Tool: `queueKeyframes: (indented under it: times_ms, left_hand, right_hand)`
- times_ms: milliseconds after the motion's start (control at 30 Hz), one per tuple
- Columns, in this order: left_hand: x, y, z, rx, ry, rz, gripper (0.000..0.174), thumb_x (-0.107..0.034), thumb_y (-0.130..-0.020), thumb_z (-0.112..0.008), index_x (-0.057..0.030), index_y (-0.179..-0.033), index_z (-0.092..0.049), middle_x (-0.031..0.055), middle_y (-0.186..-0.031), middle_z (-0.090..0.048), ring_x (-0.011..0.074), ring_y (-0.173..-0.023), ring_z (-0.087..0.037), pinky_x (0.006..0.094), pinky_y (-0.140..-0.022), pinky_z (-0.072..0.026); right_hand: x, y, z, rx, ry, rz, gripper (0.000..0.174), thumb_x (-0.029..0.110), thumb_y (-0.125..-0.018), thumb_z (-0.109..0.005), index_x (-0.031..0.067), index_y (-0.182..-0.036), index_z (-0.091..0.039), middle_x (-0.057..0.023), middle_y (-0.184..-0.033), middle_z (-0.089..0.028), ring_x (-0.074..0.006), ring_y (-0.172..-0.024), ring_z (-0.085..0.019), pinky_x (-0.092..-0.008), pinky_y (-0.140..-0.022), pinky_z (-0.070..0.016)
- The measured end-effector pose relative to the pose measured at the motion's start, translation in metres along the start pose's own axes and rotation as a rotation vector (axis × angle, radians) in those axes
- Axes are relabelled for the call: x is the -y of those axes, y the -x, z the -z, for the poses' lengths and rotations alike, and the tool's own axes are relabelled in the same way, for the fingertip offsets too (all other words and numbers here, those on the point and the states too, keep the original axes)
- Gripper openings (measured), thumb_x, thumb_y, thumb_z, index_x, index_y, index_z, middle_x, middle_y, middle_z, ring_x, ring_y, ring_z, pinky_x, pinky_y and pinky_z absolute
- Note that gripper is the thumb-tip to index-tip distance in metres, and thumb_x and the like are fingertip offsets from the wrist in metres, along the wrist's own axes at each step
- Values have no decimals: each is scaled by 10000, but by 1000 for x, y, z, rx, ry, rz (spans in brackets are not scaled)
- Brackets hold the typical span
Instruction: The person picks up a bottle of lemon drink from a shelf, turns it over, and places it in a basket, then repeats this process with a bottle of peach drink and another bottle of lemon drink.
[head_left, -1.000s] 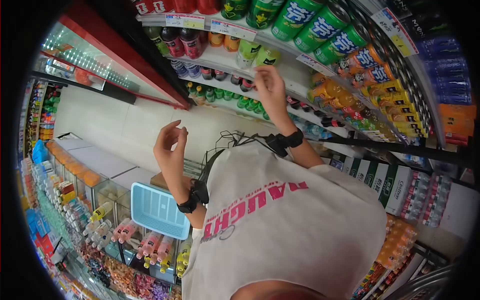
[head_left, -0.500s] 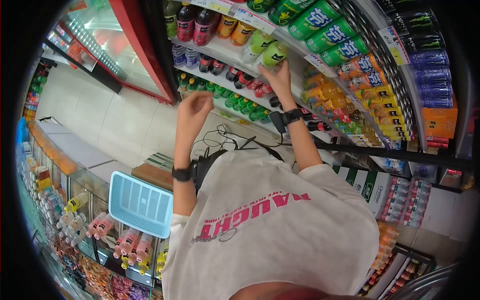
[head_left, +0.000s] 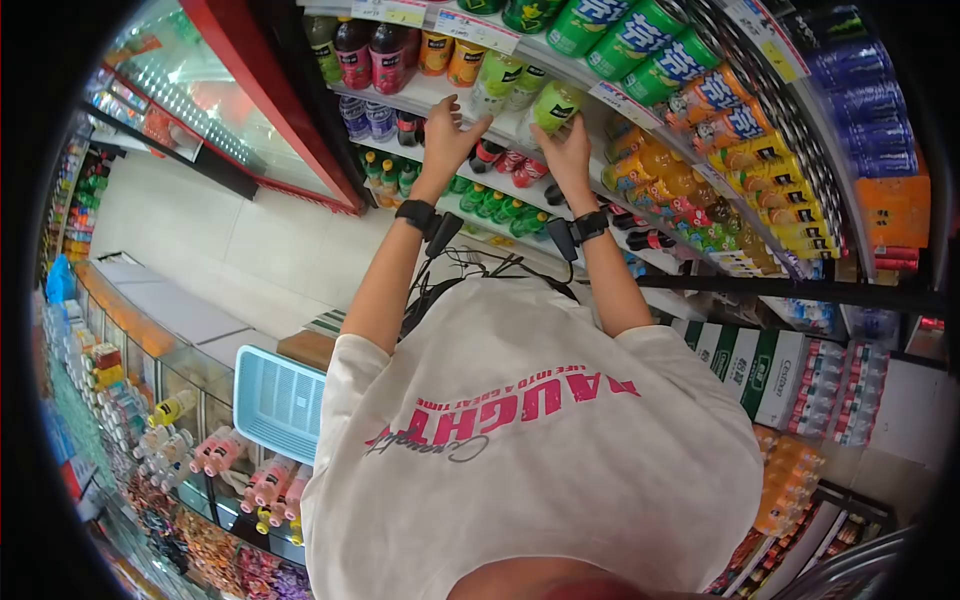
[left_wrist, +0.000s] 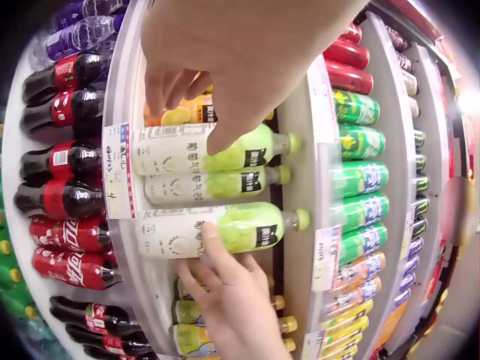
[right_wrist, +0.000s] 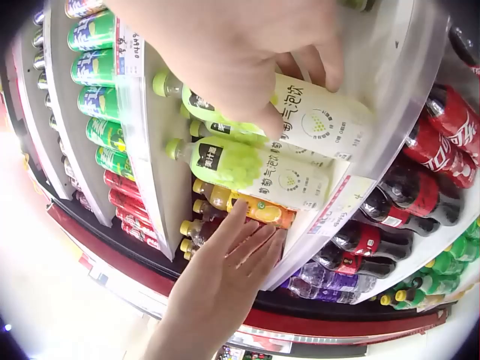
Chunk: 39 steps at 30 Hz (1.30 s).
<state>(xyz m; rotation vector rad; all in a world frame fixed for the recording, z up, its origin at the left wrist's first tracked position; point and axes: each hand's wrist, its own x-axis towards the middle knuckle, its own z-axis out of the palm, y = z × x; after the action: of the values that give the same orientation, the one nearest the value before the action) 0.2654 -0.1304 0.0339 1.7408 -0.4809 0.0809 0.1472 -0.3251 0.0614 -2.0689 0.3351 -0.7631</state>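
Observation:
Three pale green-and-white bottles with green caps are together on the white shelf. My right hand (head_left: 568, 155) holds the right-hand bottle (head_left: 556, 104); in the left wrist view its thumb crosses the label of that bottle (left_wrist: 255, 225), its fingers around the lower side. Open with fingers spread, my left hand (head_left: 449, 140) is beside the left-hand bottle (head_left: 496, 78). From the right wrist view, the left hand (right_wrist: 217, 281) is near that bottle (right_wrist: 247, 169) and an orange bottle (right_wrist: 274, 214); whether it touches either, I cannot tell.
Green cans (head_left: 590, 25) line the shelf above, and cola bottles (left_wrist: 60, 161) the one below. Dark red-pink bottles (head_left: 388, 55) stand to the left, orange ones (head_left: 650, 160) to the right. A red-framed cooler (head_left: 270, 110) and a light blue basket (head_left: 278, 400) are at the left.
My left hand has moved up and right to the bottles, its fingers spreading. My right hand has gone from reaching at the right-hand bottle to holding it, with that bottle now tilted away from its neighbours.

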Motion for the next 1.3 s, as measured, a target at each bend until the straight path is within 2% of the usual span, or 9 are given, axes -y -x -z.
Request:
queueKeyframes:
  times_ms: [100, 133, 267, 400, 500, 633, 800, 1000, 1300]
  left_hand:
    - [-1, -12, -22, -44, -153, -150, 927, -412, -769, -912, 125, -1406, -506, 301, -1249, -638, 354, -1120, -662, 424, -916, -556]
    - [-7, -16, -27, -28, -112, -138, 910, -418, -746, -924, 118, -1355, -512, 316, -1198, -619, 417, -1105, -637, 464, -928, -532]
    - [-5, -30, -51, -166, -164, -142, 711, -358, -776, -905, 78, -1195, -532, 279, -1082, -587, 475, -1000, -612, 513, -841, -511]
    - [-2, -32, -39, -79, -203, -183, 665, -214, -828, -840, 28, -1341, -492, 304, -1211, -555, 521, -1057, -597, 537, -854, -519]
    - [16, -31, -27, -119, -166, -208, 584, -265, -853, -840, 17, -1304, -598, 234, -1048, -598, 423, -944, -599, 483, -825, -503]
    - [18, -31, -8, -115, -97, -328, 534, -238, -870, -833, 12, -1291, -619, 220, -1068, -628, 392, -955, -605, 457, -835, -501]
    - [24, -26, -8, -95, -79, -270, 634, -257, -880, -842, 65, -1348, -559, 270, -1255, -642, 410, -1141, -640, 427, -965, -521]
    - [31, -29, -12, -2, -60, -338, 661, -265, -907, -807, 69, -1399, -517, 300, -1228, -634, 466, -1124, -635, 491, -939, -519]
    - [34, -31, -7, 66, -65, -323, 696, -289, -937, -773, 46, -1464, -465, 313, -1281, -632, 482, -1164, -624, 497, -950, -523]
  right_hand:
    - [-4, 3, -1, -1, 14, -16, 681, 181, -872, -841, -62, -1384, -463, -229, -1309, -586, -337, -1176, -678, -412, -939, -606]
    - [-4, 3, -2, -1, 10, -22, 685, 178, -873, -839, -64, -1390, -460, -229, -1314, -580, -341, -1179, -676, -414, -942, -605]
    - [-4, 3, -4, -2, -57, -13, 690, 165, -872, -836, -67, -1399, -454, -226, -1319, -568, -345, -1193, -667, -417, -951, -604]
    - [5, 7, 0, 10, -39, 3, 683, 152, -884, -827, -61, -1411, -449, -219, -1328, -547, -330, -1208, -656, -405, -960, -605]
    - [8, 7, 1, 40, -59, -20, 680, 143, -894, -818, -59, -1422, -440, -207, -1356, -517, -317, -1248, -630, -403, -973, -606]
    - [5, 8, -7, 51, -93, -31, 675, 127, -908, -803, -63, -1435, -426, -201, -1387, -498, -315, -1271, -616, -406, -992, -598]
    - [14, 4, -19, 67, -119, -16, 653, 127, -916, -796, -65, -1422, -430, -210, -1402, -494, -326, -1285, -609, -409, -1004, -592]
    - [11, -6, -39, 76, -111, 28, 628, 137, -920, -794, -66, -1397, -440, -222, -1362, -521, -336, -1266, -619, -414, -985, -600]
    - [24, -5, -56, 3, -2, 54, 674, 168, -885, -831, -67, -1366, -422, -234, -1294, -528, -354, -1210, -620, -413, -929, -609]
